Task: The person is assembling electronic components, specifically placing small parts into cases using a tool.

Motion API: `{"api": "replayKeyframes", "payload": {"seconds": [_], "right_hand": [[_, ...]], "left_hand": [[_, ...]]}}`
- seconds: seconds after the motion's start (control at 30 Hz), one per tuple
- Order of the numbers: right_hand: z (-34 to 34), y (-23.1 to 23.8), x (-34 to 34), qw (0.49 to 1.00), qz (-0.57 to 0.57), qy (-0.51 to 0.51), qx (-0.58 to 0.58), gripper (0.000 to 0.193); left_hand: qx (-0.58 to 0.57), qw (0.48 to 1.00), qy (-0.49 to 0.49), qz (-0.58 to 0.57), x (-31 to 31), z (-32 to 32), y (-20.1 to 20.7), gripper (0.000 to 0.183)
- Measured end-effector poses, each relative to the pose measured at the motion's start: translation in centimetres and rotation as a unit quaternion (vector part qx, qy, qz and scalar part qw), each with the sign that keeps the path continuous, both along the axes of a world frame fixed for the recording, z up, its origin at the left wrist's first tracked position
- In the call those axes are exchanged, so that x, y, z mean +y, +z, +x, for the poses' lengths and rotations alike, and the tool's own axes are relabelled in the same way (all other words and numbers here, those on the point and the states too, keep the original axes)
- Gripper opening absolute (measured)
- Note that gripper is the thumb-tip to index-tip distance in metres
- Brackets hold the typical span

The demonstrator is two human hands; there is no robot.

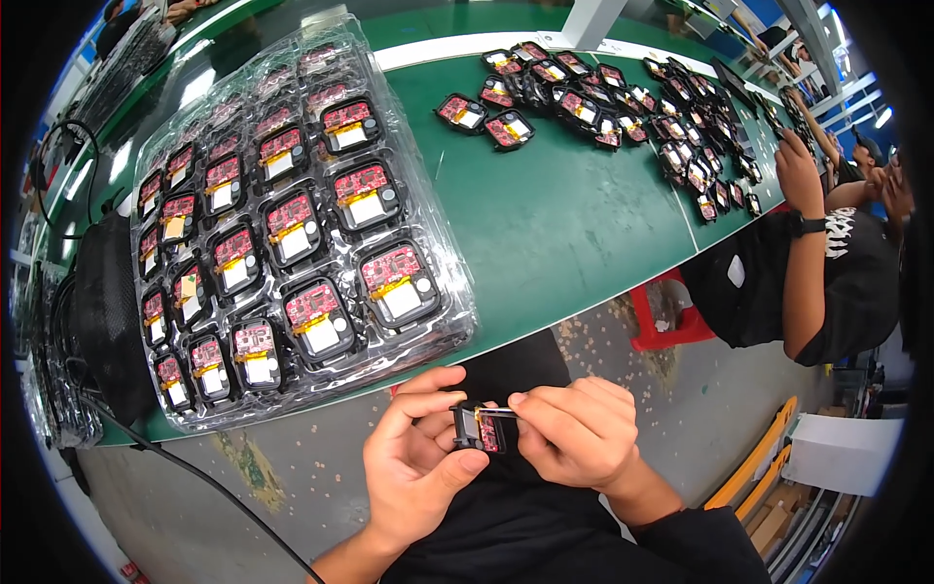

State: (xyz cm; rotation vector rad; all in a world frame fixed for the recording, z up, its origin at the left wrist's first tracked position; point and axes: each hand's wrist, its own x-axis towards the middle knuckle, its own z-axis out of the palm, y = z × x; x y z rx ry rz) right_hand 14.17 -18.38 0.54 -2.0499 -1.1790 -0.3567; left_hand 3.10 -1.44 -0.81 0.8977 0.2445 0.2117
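Over my lap, just off the table's near edge, my left hand (404, 472) is closed round the edges of a small black device housing (491, 434). A red circuit board shows inside it, beside a pale grey block. Thumb and fingers grip it from opposite sides, and it is tilted. From the right, my right hand (584, 433) pinches a thin metal tool that looks like tweezers (496, 413). Its tip reaches over the open housing, at the upper edge of the board. Whether the tip grips anything is too small to tell.
A clear plastic tray (455, 302) with several similar housings covers the left of the green table (555, 234). Loose housings (584, 105) lie heaped at the back right. A co-worker's hand (800, 175) is raised at right, near a red stool (671, 326). A black cable (209, 477) crosses lower left.
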Motion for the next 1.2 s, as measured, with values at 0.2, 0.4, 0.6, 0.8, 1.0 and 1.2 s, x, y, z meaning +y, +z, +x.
{"api": "replayKeyframes", "payload": {"seconds": [0.2,0.4,0.6,0.8,1.0,1.2], "right_hand": [[-0.2,-0.3,-0.1,1.0,0.005,0.006,0.019,0.032],[-0.9,-0.1,0.2,0.999,0.011,-0.013,0.049,0.033],[-1.2,-0.6,0.3,0.998,0.021,-0.017,0.048,0.032],[-1.4,-0.1,0.7,0.999,0.019,-0.03,0.026,0.025],[-1.5,-0.2,0.7,0.999,0.013,-0.033,0.019,0.031],[-1.5,0.1,0.7,0.999,-0.003,-0.021,0.036,0.031]], "left_hand": [[-0.001,1.0,-0.002,0.026,0.0,-0.2,-0.1,0.052],[0.005,1.0,0.009,-0.015,-0.4,-0.2,0.1,0.051],[0.022,1.0,0.018,-0.01,-0.4,-0.3,-0.1,0.05],[0.021,0.998,0.034,-0.045,-0.6,-0.5,0.2,0.05],[0.014,0.997,0.061,-0.036,-1.1,-0.4,0.1,0.05],[0.02,0.997,0.075,-0.021,-1.3,-0.9,-0.5,0.049]]}}
